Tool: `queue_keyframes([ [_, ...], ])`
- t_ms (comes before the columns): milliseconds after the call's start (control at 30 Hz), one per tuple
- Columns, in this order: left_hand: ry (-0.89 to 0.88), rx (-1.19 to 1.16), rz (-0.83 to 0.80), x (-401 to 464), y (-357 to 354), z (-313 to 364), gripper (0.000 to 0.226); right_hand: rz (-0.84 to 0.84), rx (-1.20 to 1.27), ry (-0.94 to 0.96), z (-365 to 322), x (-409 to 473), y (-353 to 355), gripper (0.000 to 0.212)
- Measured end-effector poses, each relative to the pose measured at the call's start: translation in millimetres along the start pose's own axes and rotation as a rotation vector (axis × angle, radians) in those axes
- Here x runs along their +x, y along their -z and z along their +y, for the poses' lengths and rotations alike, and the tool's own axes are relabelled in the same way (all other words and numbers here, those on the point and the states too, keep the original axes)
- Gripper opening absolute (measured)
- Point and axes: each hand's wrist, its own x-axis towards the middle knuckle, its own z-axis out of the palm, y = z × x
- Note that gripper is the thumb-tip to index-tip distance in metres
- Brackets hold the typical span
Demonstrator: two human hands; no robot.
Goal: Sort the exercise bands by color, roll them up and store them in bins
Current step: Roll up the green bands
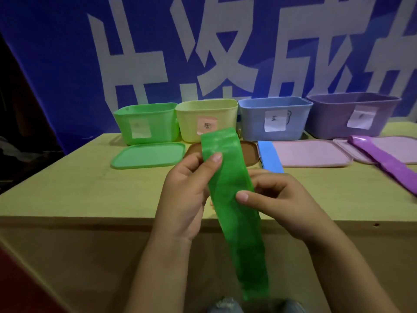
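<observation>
As held above the near edge of the pale wooden table (67, 195), long translucent green rubber exercise band (234, 211) found flat and outstretched, long axis running near-to-far, upper end tilted away toward the bins, lower end hanging down toward the viewer. Left hand (187, 195) gripping band's left edge, thumb pressed on its front face. Right hand (277, 199) gripping right edge lower down, thumb on the front face, fingers curled behind. Flat blue exercise band (269, 155) lying on table beside pale pink plastic lid (311, 153), long axis also near-to-far. Flat purple exercise band (383, 159) lying diagonally across second pink lid (397, 147) at far right. Four open plastic bins in a row along table's back edge, each bearing a paper label: green bin (146, 123), yellow bin (206, 120), blue bin (275, 118), purple bin (352, 114). Green plastic lid (147, 154) and brown lid (249, 152) lying before them. Blue banner with large white characters (203, 53) behind.
</observation>
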Motion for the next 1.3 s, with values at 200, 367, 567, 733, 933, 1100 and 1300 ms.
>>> queue_keyframes([
  [200, -0.031, 0.106, -0.021, -18.8, 0.6, -13.4, 0.022, 0.027, -0.075, -0.121, -3.7, -18.4, 5.4, 0.024],
  [367, 0.003, 0.198, -0.097, -33.1, -0.3, -21.3, 0.026, 0.218, 0.008, 0.051, -13.8, -16.4, 1.4, 0.017],
  [567, -0.049, 0.308, -0.131, -33.3, 5.0, -26.4, 0.019, 0.311, 0.095, 0.126, -11.8, -17.2, -3.5, 0.017],
  [733, -0.175, 0.328, -0.133, -29.4, 10.1, -19.1, 0.042, 0.292, 0.068, 0.116, -7.1, -17.8, -1.9, 0.011],
  [933, -0.433, 0.521, -0.135, -30.6, 6.5, -10.6, 0.032, 0.299, 0.061, 0.146, -8.2, -19.6, 0.4, 0.019],
  [1100, -0.411, 0.487, -0.100, -27.1, 4.9, -14.0, 0.024, 0.327, -0.095, 0.195, -9.9, -20.8, -0.6, 0.032],
  [1300, -0.355, 0.380, -0.089, -23.1, 4.2, -17.9, 0.030, 0.324, -0.322, 0.287, -12.5, -17.7, -2.0, 0.011],
])
